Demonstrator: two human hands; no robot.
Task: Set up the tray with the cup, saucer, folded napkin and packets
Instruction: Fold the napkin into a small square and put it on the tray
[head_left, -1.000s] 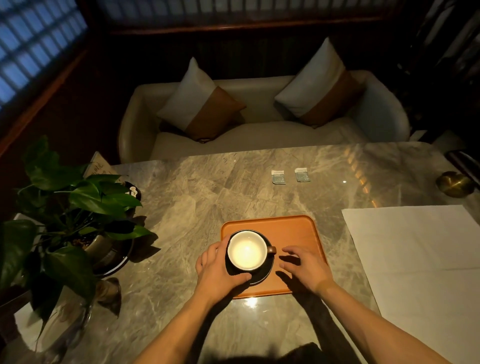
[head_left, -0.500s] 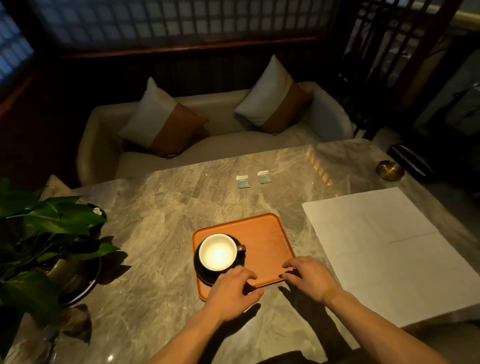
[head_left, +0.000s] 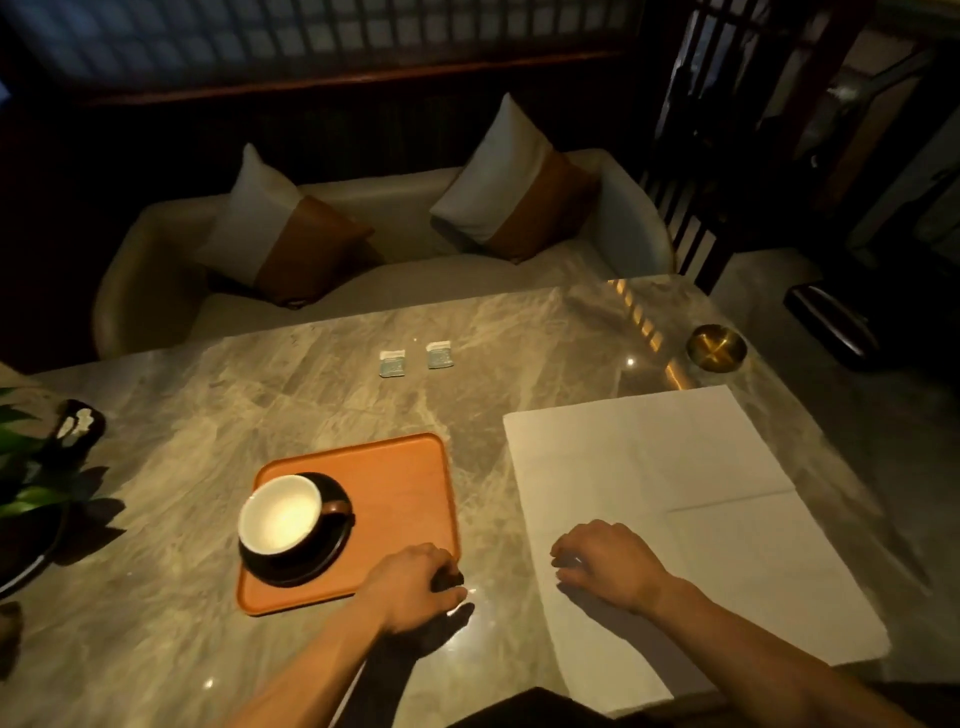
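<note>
An orange tray (head_left: 405, 483) lies on the marble table. On its left half a white-lined cup (head_left: 280, 514) stands on a dark saucer (head_left: 332, 551). My left hand (head_left: 415, 587) rests at the tray's near right corner, fingers curled, holding nothing that I can see. My right hand (head_left: 608, 564) lies palm down on the near left part of a large unfolded white napkin (head_left: 675, 499), fingers spread. Two small packets (head_left: 392, 362) (head_left: 439, 355) lie side by side farther back on the table.
A brass bowl (head_left: 716, 347) sits at the table's far right. A potted plant (head_left: 26, 467) and a dark dish (head_left: 78, 423) stand at the left edge. A cream sofa (head_left: 384, 244) with two cushions is behind the table.
My left hand let go of the cup and saucer and slid right to the tray's near corner. My right hand moved off the tray onto the napkin. The view has turned right.
</note>
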